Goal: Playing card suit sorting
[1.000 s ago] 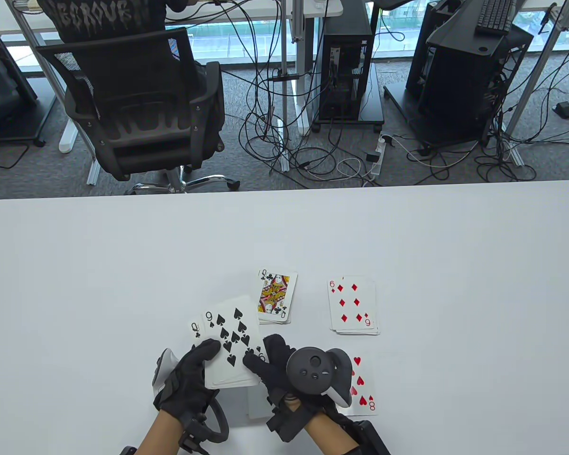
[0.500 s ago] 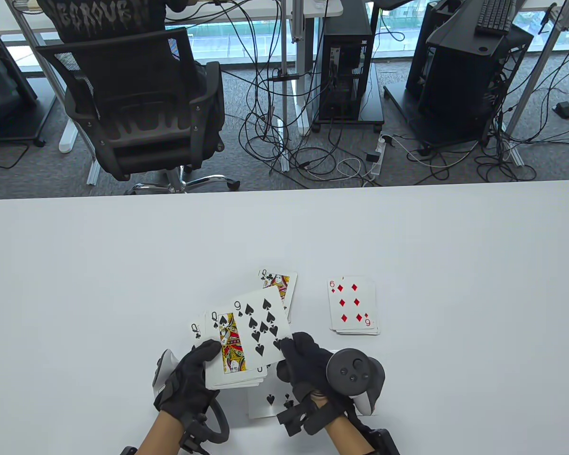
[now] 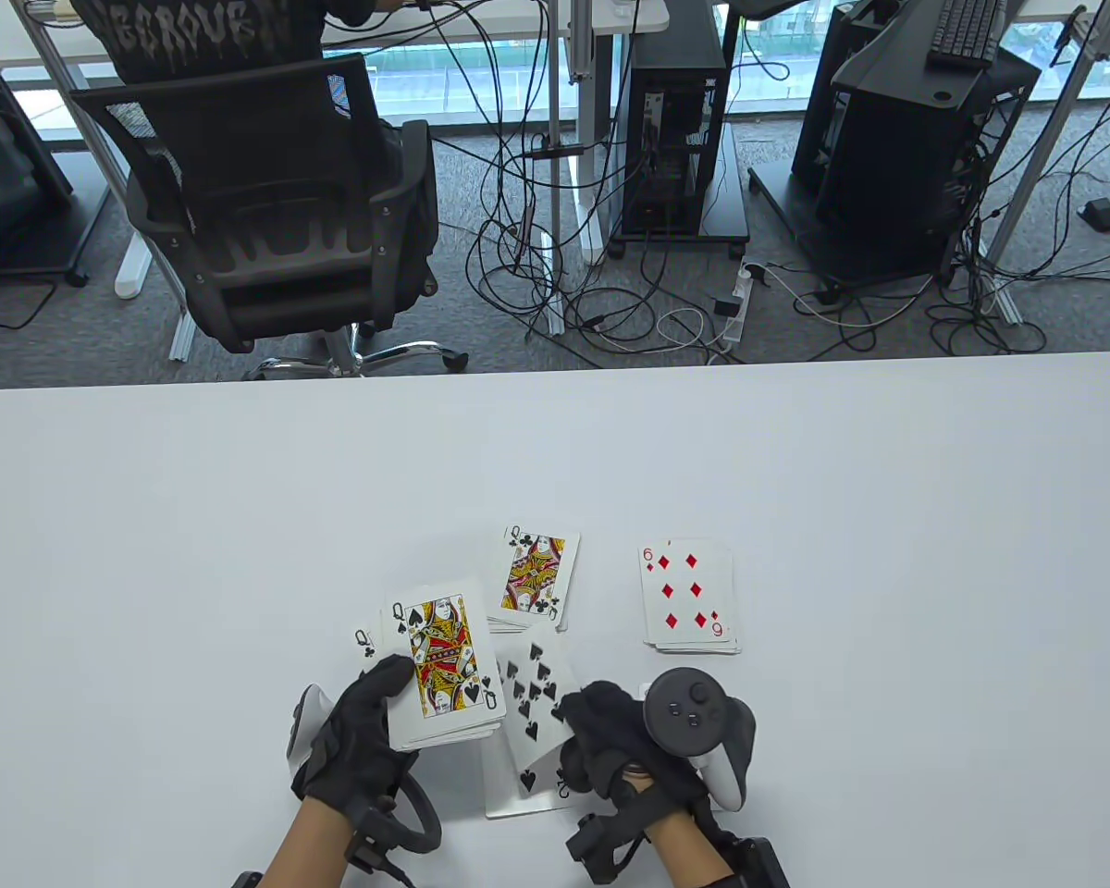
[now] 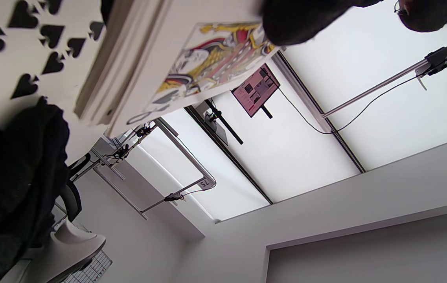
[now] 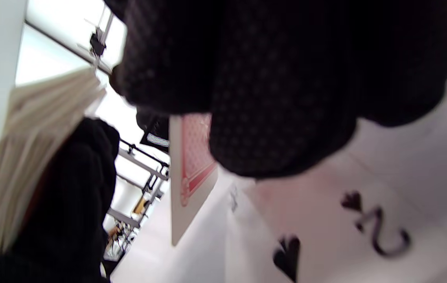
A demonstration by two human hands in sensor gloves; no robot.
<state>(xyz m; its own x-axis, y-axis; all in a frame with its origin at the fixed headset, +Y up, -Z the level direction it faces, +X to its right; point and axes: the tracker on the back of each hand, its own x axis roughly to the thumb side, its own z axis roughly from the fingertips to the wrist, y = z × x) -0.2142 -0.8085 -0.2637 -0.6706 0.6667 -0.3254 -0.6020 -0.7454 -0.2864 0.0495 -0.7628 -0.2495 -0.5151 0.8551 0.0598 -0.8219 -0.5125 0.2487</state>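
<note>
Black-gloved right hand (image 3: 610, 740) has pulled 9 of spades (image 3: 532, 689) off the deck (image 3: 439, 684), pinching it over the spade pile (image 3: 527, 786) near table's front edge. Left hand (image 3: 356, 740) still grips deck, Q of spades now on top; next drop looks imminent.

white table (image 3: 194, 518), black gloves (image 3: 356, 740), red diamonds card (image 3: 686, 592)

Black office chair (image 3: 268, 203), computer tower (image 3: 675, 139), tangled floor cables (image 3: 564, 287)

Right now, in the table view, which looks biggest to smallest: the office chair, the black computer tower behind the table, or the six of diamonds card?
1. Office chair, clearly largest.
2. Computer tower.
3. Six of diamonds, smallest, though it lies nearest the camera.
</note>
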